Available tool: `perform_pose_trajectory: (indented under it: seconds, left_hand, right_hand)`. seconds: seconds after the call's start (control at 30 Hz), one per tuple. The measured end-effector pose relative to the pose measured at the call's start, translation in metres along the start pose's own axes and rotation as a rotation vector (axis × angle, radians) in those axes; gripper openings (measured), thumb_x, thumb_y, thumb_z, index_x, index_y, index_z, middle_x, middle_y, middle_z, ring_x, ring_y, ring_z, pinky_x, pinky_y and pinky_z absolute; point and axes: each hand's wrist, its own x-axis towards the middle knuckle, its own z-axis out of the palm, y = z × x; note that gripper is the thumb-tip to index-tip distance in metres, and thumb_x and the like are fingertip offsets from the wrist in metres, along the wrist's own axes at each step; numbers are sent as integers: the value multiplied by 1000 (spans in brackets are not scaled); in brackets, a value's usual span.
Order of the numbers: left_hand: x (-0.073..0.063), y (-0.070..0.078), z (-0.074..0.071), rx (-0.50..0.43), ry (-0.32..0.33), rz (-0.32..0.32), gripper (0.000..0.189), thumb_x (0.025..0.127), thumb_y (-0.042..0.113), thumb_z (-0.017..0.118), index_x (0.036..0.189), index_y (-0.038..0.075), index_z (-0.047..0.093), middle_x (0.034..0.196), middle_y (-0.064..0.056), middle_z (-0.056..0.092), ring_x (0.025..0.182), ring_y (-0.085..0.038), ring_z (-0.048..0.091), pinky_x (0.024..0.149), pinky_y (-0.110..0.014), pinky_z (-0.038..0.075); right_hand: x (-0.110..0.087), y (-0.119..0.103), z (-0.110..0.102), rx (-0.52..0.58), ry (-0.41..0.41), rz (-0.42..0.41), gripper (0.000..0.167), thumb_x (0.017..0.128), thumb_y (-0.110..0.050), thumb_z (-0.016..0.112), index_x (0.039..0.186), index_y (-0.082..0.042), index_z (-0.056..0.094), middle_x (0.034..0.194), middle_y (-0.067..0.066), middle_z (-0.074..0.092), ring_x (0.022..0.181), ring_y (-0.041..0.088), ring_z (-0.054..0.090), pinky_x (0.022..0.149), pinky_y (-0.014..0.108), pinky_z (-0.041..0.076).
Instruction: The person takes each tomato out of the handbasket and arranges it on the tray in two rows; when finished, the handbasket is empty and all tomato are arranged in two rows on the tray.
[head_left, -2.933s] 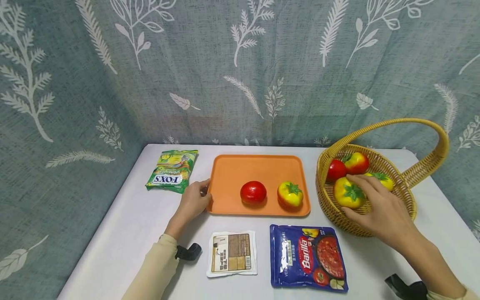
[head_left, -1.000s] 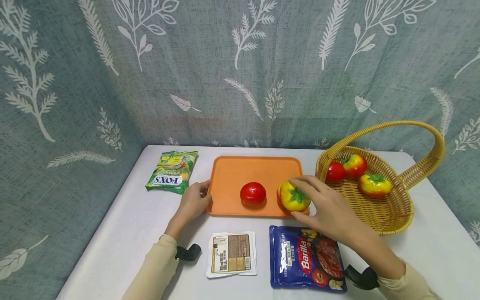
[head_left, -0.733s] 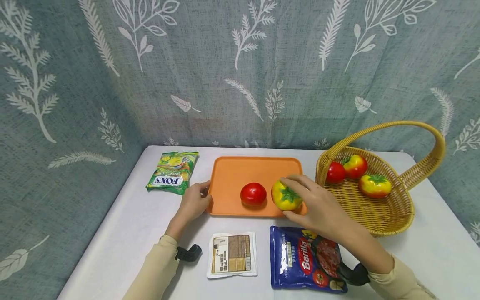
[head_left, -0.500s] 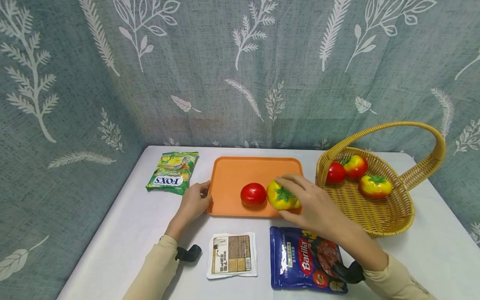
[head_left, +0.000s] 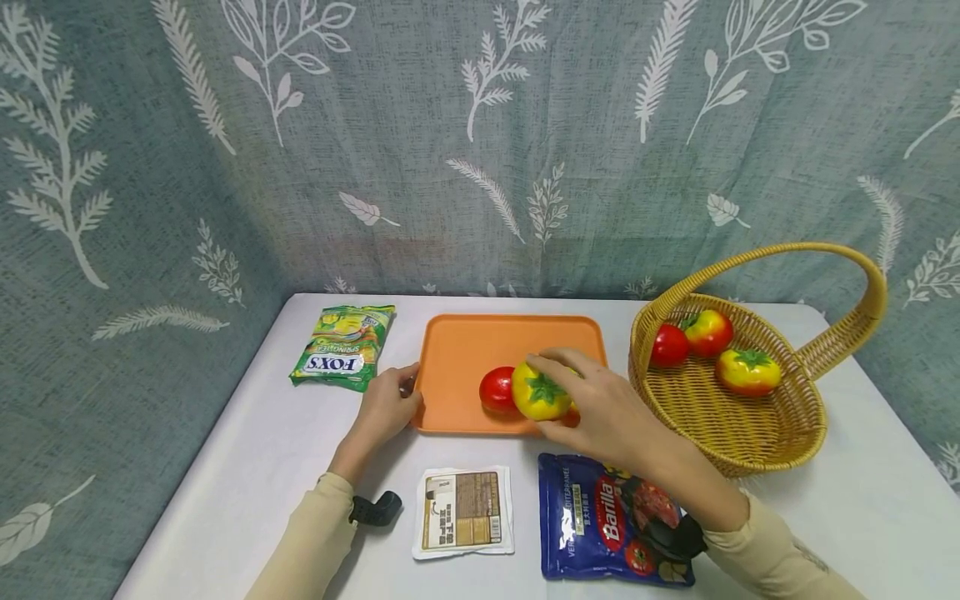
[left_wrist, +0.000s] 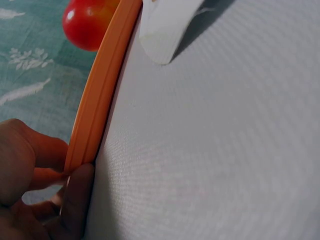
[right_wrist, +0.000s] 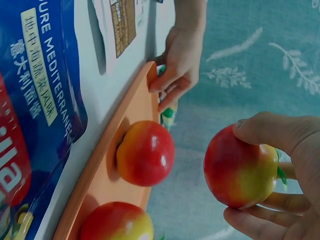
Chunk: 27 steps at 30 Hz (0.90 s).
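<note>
My right hand [head_left: 600,408] grips a yellow-and-red persimmon [head_left: 536,396] with a green leafy cap, thumb on one side and fingers on the other. In the right wrist view the held persimmon [right_wrist: 240,167] hangs above the orange tray [head_left: 465,342], apart from it. A red fruit [head_left: 497,388] sits on the tray, partly covered by the held one in the head view. Another yellow-and-red persimmon [head_left: 572,415] lies on the tray, mostly hidden behind my right hand. My left hand [head_left: 386,408] pinches the tray's left edge [left_wrist: 95,105].
At right stands a wicker basket [head_left: 720,429] with a tall handle and three fruits inside. A green Fox's bag [head_left: 343,346] lies left of the tray. In front are a white-and-brown packet [head_left: 463,512] and a blue Barilla pouch [head_left: 566,517], partly under my right forearm.
My right hand has taken the persimmon out of the basket and carried it left over the tray, close to the red fruit. My left hand has stayed at the tray edge.
</note>
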Motion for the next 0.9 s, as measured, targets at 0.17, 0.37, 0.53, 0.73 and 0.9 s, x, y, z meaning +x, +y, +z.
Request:
perform_pose_trajectory:
  seconds: [0.17,0.37,0.53,0.73,0.9]
  left_hand:
    - [0,0,0,6,2,2,55,82,1,60,137,-5,58,91,-11,65,74,-21,56,56,-29,43]
    - [0,0,-1,12,-7,-15,55,83,2,60,137,-4,57,95,-13,65,79,-23,57,58,-28,43]
    - [0,0,-2,16,-4,-17,55,83,2,60,138,-4,56,94,-12,65,76,-23,57,59,-29,45]
    - [0,-2,-1,18,-4,-2,55,83,2,60,137,-6,56,93,-13,65,75,-22,57,57,-28,43]
    - [0,-3,0,22,-6,5,55,82,3,61,137,-5,57,92,-12,65,77,-23,56,60,-30,43]
  right_hand:
    - [6,-3,6,29,0,-28,72,76,-28,86,139,-10,57,133,11,55,106,26,61,84,40,54]
    - [15,-8,13,35,-4,-66,72,76,-25,87,139,-9,57,132,10,56,108,25,62,85,40,54]
    - [22,-12,18,27,-16,-79,71,76,-26,86,139,-10,57,131,10,56,106,25,63,83,40,55]
    - [29,-16,27,16,-30,-93,69,78,-28,85,139,-9,58,131,10,57,106,23,62,85,37,54]
    - [36,-18,34,21,-50,-98,68,79,-30,83,139,-9,58,130,10,57,107,22,62,87,37,53]
